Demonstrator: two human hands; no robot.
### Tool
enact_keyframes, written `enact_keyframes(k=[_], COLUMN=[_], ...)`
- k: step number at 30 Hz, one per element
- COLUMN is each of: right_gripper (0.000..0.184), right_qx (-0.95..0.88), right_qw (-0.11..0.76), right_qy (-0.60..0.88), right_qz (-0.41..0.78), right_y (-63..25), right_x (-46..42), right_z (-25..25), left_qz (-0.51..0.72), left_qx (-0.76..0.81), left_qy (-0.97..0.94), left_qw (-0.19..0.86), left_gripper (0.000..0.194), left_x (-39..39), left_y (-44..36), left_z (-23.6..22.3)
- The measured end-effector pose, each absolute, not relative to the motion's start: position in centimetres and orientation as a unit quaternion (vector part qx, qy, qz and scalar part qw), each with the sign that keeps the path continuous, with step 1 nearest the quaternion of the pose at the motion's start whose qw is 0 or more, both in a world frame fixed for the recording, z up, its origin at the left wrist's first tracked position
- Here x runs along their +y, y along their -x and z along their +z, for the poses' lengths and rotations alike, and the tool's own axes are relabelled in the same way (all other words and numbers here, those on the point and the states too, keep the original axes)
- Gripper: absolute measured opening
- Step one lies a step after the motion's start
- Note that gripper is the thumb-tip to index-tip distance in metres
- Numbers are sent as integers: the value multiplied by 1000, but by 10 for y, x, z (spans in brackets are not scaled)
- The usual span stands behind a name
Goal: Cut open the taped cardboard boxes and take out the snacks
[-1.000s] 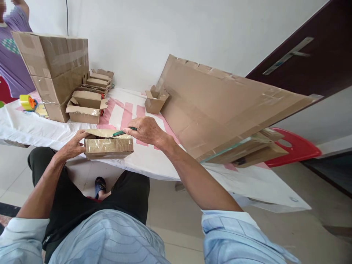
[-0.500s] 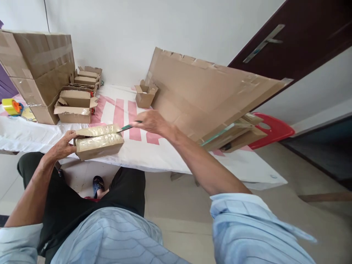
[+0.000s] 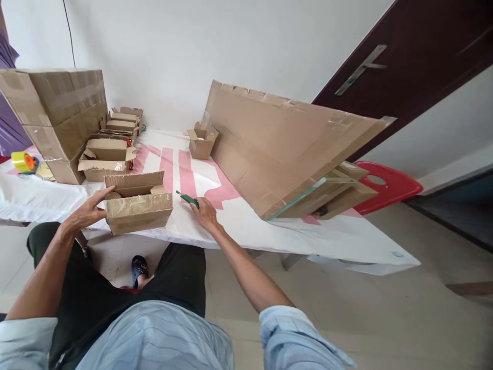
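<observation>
At the table's front edge stands a small cardboard box (image 3: 139, 213), its top flaps parted along the middle and the far flap standing up. Shiny clear tape covers the near flap. My left hand (image 3: 88, 209) grips the box's left end, thumb and fingers around the corner. Just right of the box, my right hand (image 3: 205, 213) is closed on a green utility knife (image 3: 189, 199), its tip pointing left towards the box without touching it. What lies inside the box is mostly hidden.
Stacked cartons (image 3: 57, 121) and opened boxes (image 3: 103, 156) stand at the left, with a yellow tape roll (image 3: 23, 162) beside them. A small open box (image 3: 202, 146) sits by a large leaning cardboard sheet (image 3: 277, 149). A red chair (image 3: 389, 187) is at the right.
The box's taped top has come apart and its far flap has swung up. My right hand has drawn the knife away from the seam and lowered towards the table beside the box.
</observation>
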State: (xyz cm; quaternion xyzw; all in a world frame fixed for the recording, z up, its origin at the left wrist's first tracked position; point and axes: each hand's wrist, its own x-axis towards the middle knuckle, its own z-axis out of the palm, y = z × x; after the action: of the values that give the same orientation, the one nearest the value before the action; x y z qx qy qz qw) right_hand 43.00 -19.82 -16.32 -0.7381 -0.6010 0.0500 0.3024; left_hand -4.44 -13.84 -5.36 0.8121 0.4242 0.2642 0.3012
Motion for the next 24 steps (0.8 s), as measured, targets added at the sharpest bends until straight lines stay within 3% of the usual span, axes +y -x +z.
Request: enact_keyframes(k=[4, 8, 10, 16, 24], right_gripper=[27, 53, 65, 66, 85], right_qx=[-591, -616, -644, -737, -726], right_qw=[317, 471, 507, 463, 417], right_qy=[740, 606, 524, 447, 525], right_qz=[50, 179, 234, 207, 156], right_y=[-429, -411, -394, -361, -344], right_x=[-189, -182, -184, -206, -217], right_z=[-169, -143, -128, -107, -133], left_qz=[269, 290, 290, 264, 231], left_qx=[430, 427, 430, 435, 454], left_qy=[-800, -776, -767, -763, -783], left_qw=[320, 361, 379, 398, 358], left_gripper=[106, 125, 136, 158, 161], left_x=[-135, -137, -138, -140, -144], left_y=[46, 42, 41, 43, 34], left_z=[-57, -57, -55, -51, -42])
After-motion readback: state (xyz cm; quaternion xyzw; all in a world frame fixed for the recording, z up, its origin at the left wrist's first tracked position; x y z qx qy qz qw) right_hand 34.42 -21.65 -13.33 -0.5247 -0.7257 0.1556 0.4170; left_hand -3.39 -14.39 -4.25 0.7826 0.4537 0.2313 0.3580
